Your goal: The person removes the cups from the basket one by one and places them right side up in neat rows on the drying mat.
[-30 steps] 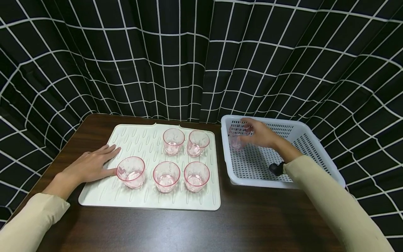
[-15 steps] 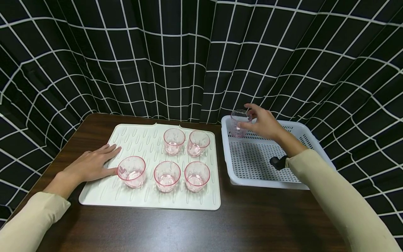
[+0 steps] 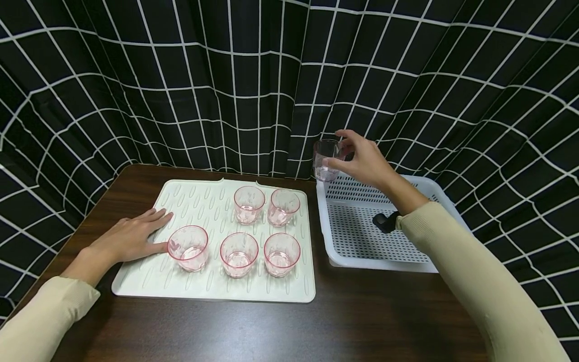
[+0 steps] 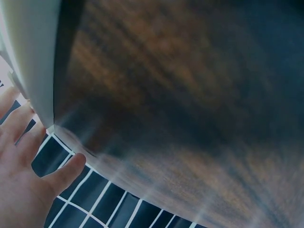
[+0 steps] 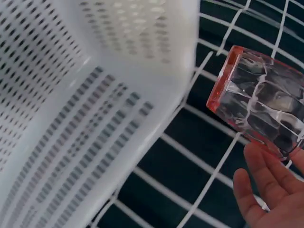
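Observation:
My right hand (image 3: 365, 160) holds a clear, pink-tinted glass tumbler (image 3: 325, 168) between thumb and fingers, above the basket's back left corner. In the right wrist view the same tumbler (image 5: 266, 99) appears sideways, its reddish base facing the basket. My left hand (image 3: 126, 239) lies flat with fingers spread on the left edge of a white ribbed drying mat (image 3: 145, 281). Its thumb tip is beside the front left tumbler (image 3: 189, 251); whether they touch I cannot tell. Two more tumblers, middle (image 3: 239, 256) and right (image 3: 281, 256), complete that row. Behind stand two others, left (image 3: 249, 206) and right (image 3: 283, 208).
A white perforated plastic basket (image 3: 384, 264) stands on the right of the dark wooden table (image 3: 362, 317). Its bottom shows no other glass. A black grid-patterned curtain (image 3: 253, 100) hangs close behind the table and at both sides. A black strap piece (image 3: 384, 222) hangs at my right wrist.
My right hand has lifted the tumbler out of the basket, up and then leftward to above its back left rim. The left hand and the tumblers on the mat have stayed put.

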